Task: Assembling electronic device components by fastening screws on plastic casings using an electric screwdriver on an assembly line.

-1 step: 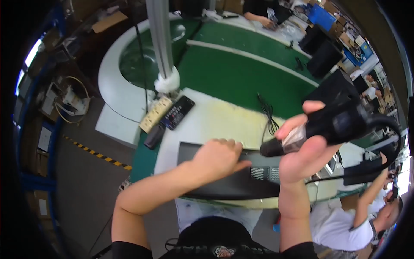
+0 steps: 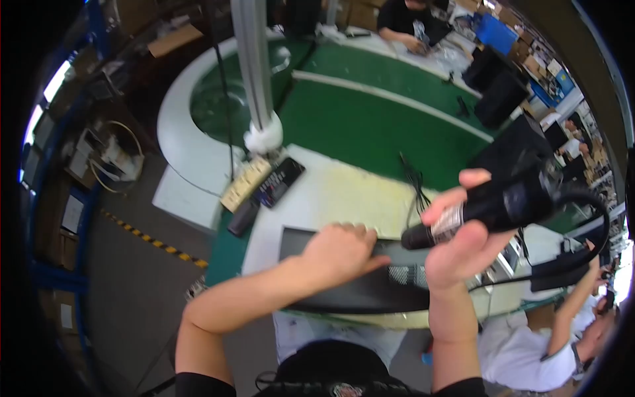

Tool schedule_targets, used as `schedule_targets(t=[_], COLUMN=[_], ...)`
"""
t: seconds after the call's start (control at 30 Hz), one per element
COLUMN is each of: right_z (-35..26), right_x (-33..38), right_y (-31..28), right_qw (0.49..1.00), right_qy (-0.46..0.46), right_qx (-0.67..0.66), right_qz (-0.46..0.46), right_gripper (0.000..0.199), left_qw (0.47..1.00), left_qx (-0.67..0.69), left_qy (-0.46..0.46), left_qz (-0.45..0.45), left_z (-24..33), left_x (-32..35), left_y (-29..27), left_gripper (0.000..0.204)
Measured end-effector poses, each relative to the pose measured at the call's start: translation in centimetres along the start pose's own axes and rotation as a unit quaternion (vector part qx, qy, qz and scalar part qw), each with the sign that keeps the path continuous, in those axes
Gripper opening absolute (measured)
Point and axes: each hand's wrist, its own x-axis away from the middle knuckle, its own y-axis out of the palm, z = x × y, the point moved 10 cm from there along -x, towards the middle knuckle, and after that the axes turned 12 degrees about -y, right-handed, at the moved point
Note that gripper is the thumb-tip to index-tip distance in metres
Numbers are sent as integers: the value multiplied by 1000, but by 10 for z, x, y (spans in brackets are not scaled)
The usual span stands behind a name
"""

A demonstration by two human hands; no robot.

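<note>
My right hand (image 2: 463, 251) is wrapped round a black electric screwdriver (image 2: 512, 204) with a pale label on its barrel. Its tip end points left, and a thick black cord loops from its back end. In front of me lies a long black casing (image 2: 331, 292) with perforated vent patches (image 2: 399, 274). My left hand (image 2: 340, 251) rests over the casing's far edge, fingers curled and thumb reaching right. Whatever those fingers hold, if anything, is hidden. The screwdriver is above the casing's right part, its tip close to my left hand.
A cream power strip (image 2: 246, 185) and a black remote-like panel (image 2: 283, 182) lie left of the casing, by a metal post (image 2: 253, 66). Beyond runs a green conveyor (image 2: 377, 129). Black speaker-like boxes (image 2: 503, 94) stand at right. Co-workers (image 2: 529, 357) sit at right and far side.
The whole view has shifted slightly, so the scene sits a little lower and to the right. Both hands keep their hold, and the screwdriver is slightly lower relative to the view.
</note>
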Motion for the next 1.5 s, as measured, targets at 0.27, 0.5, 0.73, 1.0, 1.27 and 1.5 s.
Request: schedule_targets(t=[0.27, 0.5, 0.73, 1.0, 1.27, 1.5], right_z=[4, 11, 15, -61, -8, 30], right_x=[19, 17, 21, -11, 94, 153], right_y=[2, 10, 10, -145, -326, -364], right_qw=[997, 994, 987, 966, 930, 919], right_qy=[49, 77, 78, -51, 17, 3], right_qx=[-45, -60, -120, 159, 282, 314], right_qz=[38, 47, 68, 198, 234, 238], right_gripper=[66, 73, 73, 64, 50, 49], left_qw=[1000, 999, 1000, 981, 655, 496], left_qx=[-23, -28, -27, 99, 665, 847], left_qy=[-2, 11, 4, -157, -309, -190], left_qz=[8, 10, 4, 53, 182, 18], left_z=[3, 6, 7, -57, -186, -172], left_x=[13, 8, 10, 32, 106, 82], left_y=[9, 1, 3, -43, 35, 81], left_gripper=[46, 46, 44, 28, 50, 33])
